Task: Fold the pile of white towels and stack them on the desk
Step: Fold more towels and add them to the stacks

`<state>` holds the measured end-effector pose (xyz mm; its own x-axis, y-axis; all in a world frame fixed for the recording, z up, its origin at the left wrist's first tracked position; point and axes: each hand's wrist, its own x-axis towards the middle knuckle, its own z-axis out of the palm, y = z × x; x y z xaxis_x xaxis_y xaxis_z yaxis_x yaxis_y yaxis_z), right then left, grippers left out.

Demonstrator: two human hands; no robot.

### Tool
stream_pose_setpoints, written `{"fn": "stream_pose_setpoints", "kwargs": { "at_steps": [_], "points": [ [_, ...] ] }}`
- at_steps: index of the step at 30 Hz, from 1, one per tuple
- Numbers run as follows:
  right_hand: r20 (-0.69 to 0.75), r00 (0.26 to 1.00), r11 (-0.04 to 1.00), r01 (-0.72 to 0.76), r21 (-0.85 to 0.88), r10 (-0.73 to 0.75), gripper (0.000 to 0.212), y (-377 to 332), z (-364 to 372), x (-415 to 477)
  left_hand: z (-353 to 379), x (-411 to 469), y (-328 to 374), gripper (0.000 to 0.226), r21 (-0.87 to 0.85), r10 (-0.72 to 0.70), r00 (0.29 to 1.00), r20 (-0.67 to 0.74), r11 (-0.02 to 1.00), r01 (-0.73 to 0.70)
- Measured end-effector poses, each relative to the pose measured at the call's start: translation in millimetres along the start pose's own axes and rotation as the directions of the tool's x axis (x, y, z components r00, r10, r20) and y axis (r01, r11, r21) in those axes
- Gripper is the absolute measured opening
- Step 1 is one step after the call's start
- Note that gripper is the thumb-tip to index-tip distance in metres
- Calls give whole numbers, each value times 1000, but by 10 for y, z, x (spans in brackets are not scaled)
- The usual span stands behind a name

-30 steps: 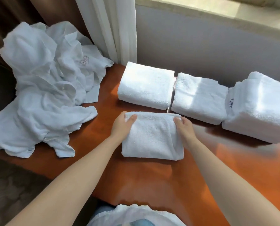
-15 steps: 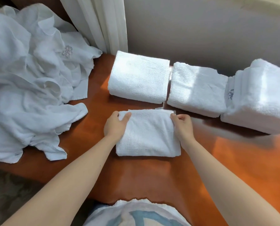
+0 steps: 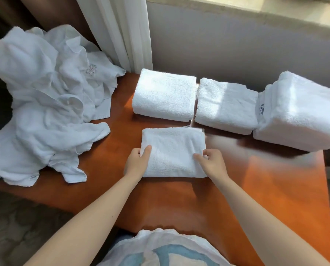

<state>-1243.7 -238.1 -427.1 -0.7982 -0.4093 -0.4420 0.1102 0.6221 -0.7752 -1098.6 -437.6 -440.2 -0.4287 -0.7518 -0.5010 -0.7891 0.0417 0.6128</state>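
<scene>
We cannot tell how many layers the small folded towel (image 3: pixel 172 150) has, since only its top face shows. A tiny label at its far edge is too small to read. The towel lies flat on the orange-brown desk (image 3: pixel 266 189), a little below the centre of the frame. The left hand (image 3: pixel 136 164) grips its left edge, with the thumb laid on top and the other fingers tucked out of sight beneath. The right hand (image 3: pixel 214 163) grips the right edge, thumb on top and fingers curled at the border, their tips hidden by the cloth.

At the left of the frame the pile of unfolded towels (image 3: pixel 41 104) covers that end of the desk and runs off the left edge. Its folds hide where one towel ends and the next begins, and an embroidered mark near its top is blurred.

Above the held towel, along the grey wall (image 3: pixel 237 47), we see three folded stacks in a row. The left stack (image 3: pixel 164 95) has the middle stack (image 3: pixel 225 106) just beside it. The tall right stack (image 3: pixel 302 112) touches the middle one and is cut off by the right edge; a dark mark on its side is unreadable. A white curtain (image 3: pixel 122 31) hangs at upper centre. At the bottom edge a white and blue garment (image 3: pixel 160 250) is cut off, and both forearms cross the near part of the desk.
</scene>
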Motion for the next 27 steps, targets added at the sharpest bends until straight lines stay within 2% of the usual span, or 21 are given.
{"fn": "stream_pose_setpoints", "kwargs": {
  "at_steps": [3, 6, 8, 11, 17, 21, 23, 27],
  "points": [
    [-99, 995, 1000, 13, -26, -15, 21, 11, 30, -22, 47, -70, 10, 40, 3, 2, 1000, -27, 1000, -2],
    [-203, 974, 995, 94, -33, -99, 24, 2, 19, -29, 79, -107, 78, 36, 24, 16, 998, -67, 1000, -15],
    [-218, 970, 992, 118, 44, -106, 22, -13, 5, -39, 93, -118, 98, 31, 65, 32, 996, -81, 998, -27],
    [-186, 979, 995, 92, 47, -82, 24, 8, -5, -39, 91, -125, 95, 27, 144, 57, 993, -98, 989, -43],
    [-138, 990, 980, -26, -197, -1, 26, 74, 17, 47, 105, -136, 23, 28, 260, 74, 991, -108, 965, -44],
    [-88, 991, 936, -124, -329, 101, 23, 27, 10, 131, 102, -98, 28, 34, 372, 69, 997, -42, 927, -48],
    [-66, 992, 942, -122, -312, 107, 20, -14, -38, 180, 50, -58, 26, 33, 396, 83, 996, -18, 916, -70],
    [-29, 994, 986, -110, -122, 108, 29, -142, -122, 296, -67, 7, 68, 27, 325, 90, 995, -37, 943, -74]
  ]
}}
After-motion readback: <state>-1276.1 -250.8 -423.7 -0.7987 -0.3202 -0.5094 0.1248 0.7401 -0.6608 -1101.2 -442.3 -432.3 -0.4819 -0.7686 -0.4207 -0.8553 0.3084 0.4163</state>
